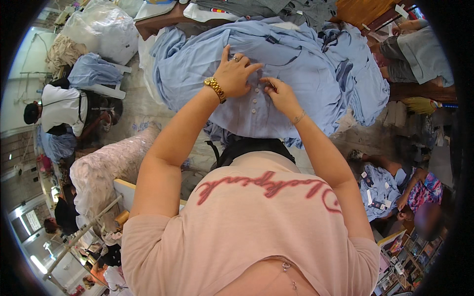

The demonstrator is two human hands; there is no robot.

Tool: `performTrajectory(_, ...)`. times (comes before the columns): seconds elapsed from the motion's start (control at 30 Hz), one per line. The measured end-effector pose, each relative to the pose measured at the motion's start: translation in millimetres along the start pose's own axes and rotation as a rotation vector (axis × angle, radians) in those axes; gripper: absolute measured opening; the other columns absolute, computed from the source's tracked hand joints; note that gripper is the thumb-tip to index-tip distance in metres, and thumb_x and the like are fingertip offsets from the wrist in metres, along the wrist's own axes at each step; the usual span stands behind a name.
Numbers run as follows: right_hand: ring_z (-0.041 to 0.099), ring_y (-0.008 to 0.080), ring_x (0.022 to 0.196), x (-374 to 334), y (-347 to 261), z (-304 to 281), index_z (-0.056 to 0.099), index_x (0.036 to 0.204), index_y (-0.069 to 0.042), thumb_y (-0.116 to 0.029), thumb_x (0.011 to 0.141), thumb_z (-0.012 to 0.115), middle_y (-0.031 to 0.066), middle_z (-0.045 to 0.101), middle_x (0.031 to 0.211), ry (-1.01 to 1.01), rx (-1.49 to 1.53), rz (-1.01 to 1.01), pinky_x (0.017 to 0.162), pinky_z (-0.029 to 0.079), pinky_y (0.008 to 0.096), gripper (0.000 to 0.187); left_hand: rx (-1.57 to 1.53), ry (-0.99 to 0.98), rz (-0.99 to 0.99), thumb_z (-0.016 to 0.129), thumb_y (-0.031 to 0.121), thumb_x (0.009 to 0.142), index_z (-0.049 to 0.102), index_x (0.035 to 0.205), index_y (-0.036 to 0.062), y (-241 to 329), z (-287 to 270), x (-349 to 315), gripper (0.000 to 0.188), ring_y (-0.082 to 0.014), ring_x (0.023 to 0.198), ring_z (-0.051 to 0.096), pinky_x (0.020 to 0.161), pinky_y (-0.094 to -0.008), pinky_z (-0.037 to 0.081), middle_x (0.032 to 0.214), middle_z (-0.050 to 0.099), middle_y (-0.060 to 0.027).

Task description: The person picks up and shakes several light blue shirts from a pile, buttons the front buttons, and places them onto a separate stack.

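Nearest the camera, a pink top (pixel 256 232) with red script fills the lower frame; both bare forearms rise from it toward the work.

Left hand (pixel 236 74): gold wristwatch (pixel 215 89), ring on one finger; fingers curled and pressed down on the light blue shirt (pixel 256 106) at its button placket, thumb spread toward the collar.

Right hand (pixel 280 91): thin bracelet at the wrist; fingertips pinched together on the placket fabric just beside the left hand. Whether a small tool sits between them cannot be told.

Light blue shirt: lies front up across a heap of like blue garments (pixel 345 74), white buttons running down its middle toward the person, directly under both hands.

Surface: the heap covers the table, of which only a brown wooden edge (pixel 163 22) shows at the far left of the pile. Grey cloth (pixel 266 7) lies beyond the heap at the top.

Room, left: a patterned pale bundle (pixel 106 170), a seated person in white (pixel 61 108), a blue bundle on a white stool (pixel 96 71), a large clear plastic sack (pixel 106 29).

Room, right: a person (pixel 390 190) holding tagged blue shirts low down; another person's legs (pixel 410 54) higher up.

Hidden: the shirt's lower hem behind the person's chest; frame corners black.
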State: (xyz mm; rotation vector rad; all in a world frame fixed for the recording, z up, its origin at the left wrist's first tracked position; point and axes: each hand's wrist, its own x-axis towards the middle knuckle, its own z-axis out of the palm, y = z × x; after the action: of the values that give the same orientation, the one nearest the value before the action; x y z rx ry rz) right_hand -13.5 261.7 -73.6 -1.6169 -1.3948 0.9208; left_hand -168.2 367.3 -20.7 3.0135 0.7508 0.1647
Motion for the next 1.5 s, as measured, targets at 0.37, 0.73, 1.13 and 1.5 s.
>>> performTrajectory(0.37,0.056,0.0288,0.078,-2.3,-20.1,-1.8,0.059,0.087,-0.007,-0.014,0.077,0.056,0.0095,0.058,0.081,0.085,-0.316,-0.223,0.066,0.045,0.0358,0.012,-0.29,0.194,-0.018,0.07,0.019,0.062,0.059,0.079,0.0118,10.6,14.0,-33.2,0.021,-0.0183,0.081,0.055,0.079,-0.0349,0.036,0.084,0.059,-0.0013)
performTrajectory(0.73,0.055,0.0307,0.078,17.5,-25.0,-5.8,0.056,0.081,-0.005,-0.018,0.078,0.054,0.0105,0.056,0.084,0.063,-0.358,-0.213,0.065,0.044,0.0393,0.013,-0.368,0.375,-0.123,0.071,0.013,0.058,0.057,0.074,0.0129,33.7,31.1,-39.8,0.021,-0.0141,0.07,0.057,0.084,-0.0358,0.034,0.073,0.06,0.0033)
performTrajectory(1.13,0.054,0.0309,0.082,-8.5,-22.7,-34.2,0.054,0.096,-0.01,-0.015,0.073,0.059,0.0103,0.051,0.095,-0.093,-0.546,-0.157,0.07,0.045,0.0388,0.024,-0.426,0.469,0.019,0.064,0.004,0.055,0.059,0.071,0.017,29.6,38.8,-43.8,0.021,-0.0142,0.067,0.055,0.094,-0.04,0.035,0.071,0.055,0.0033)
performTrajectory(1.5,0.052,0.0361,0.085,-68.1,-36.8,7.2,0.043,0.105,-0.002,-0.013,0.079,0.055,0.0192,0.046,0.099,0.042,-0.392,-0.057,0.068,0.046,0.0389,0.031,-0.393,0.493,0.028,0.066,0.005,0.054,0.058,0.07,0.0184,33.8,34.8,-47.2,0.022,-0.0131,0.07,0.054,0.084,-0.0381,0.036,0.071,0.055,0.0043)
